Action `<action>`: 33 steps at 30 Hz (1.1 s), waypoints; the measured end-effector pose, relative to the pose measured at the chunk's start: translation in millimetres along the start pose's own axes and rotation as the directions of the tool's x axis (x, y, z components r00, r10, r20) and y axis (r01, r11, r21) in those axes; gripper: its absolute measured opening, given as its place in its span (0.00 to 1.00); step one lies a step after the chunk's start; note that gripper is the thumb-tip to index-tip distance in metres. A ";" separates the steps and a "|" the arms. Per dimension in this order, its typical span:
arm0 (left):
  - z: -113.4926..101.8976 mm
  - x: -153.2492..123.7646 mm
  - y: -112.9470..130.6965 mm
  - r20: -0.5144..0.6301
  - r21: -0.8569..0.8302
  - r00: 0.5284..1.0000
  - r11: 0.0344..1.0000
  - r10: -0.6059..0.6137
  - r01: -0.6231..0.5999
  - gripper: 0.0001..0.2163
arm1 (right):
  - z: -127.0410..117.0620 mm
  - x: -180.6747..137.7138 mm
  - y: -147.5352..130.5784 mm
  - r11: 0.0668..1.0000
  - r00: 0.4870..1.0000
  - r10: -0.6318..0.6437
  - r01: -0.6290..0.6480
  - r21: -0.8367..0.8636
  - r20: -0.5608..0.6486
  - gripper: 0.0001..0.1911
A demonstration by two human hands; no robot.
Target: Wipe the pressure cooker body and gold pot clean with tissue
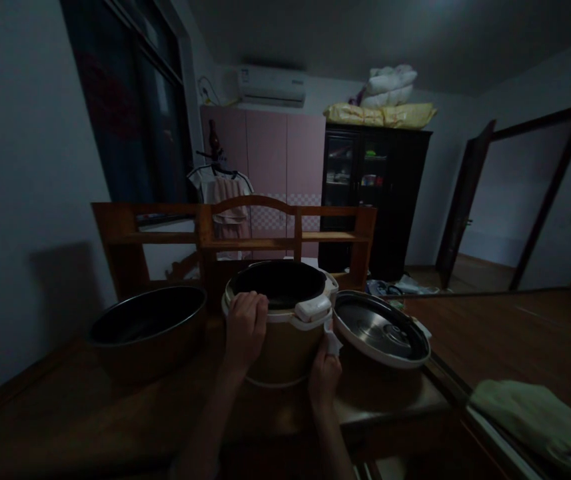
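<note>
**Open cooker point(285, 353) upright before you, white wipe point(332, 341) at its side**

Straight in front of you, the cooker stands level on its base, its top uncovered. Its round body is a dull tan in this dim light, with a thin pale band low around the bottom. A pale rim point(335, 285) rings the wide mouth point(280, 283), which looks black inside; you cannot make out anything within from here. A chunky white block point(314, 308) juts from the rim at the front right, facing you.

You hold the white wipe just below that block, against or close beside the right flank. It is small, thin and crumpled; cloth or paper, you cannot tell.
</note>
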State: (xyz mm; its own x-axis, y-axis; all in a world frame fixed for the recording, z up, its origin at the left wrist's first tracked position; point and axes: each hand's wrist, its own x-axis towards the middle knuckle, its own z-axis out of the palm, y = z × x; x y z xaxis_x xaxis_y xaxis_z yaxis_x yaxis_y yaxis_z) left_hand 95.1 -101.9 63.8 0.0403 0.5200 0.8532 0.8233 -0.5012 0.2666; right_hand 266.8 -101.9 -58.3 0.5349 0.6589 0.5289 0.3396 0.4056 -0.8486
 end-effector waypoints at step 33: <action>-3.6 3.4 2.5 0.009 0.056 1.000 0.998 0.021 -0.021 0.14 | -6.9 1.7 2.9 0.998 0.999 0.043 -0.041 -0.045 0.030 0.30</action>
State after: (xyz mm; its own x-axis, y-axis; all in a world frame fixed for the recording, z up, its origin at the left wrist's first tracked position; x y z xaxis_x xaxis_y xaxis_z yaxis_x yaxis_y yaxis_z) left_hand 95.2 -103.9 69.0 0.0622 0.5153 0.8547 0.8528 -0.4724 0.2227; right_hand 274.1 -104.0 -59.8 0.5258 0.6941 0.4917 0.3519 0.3488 -0.8686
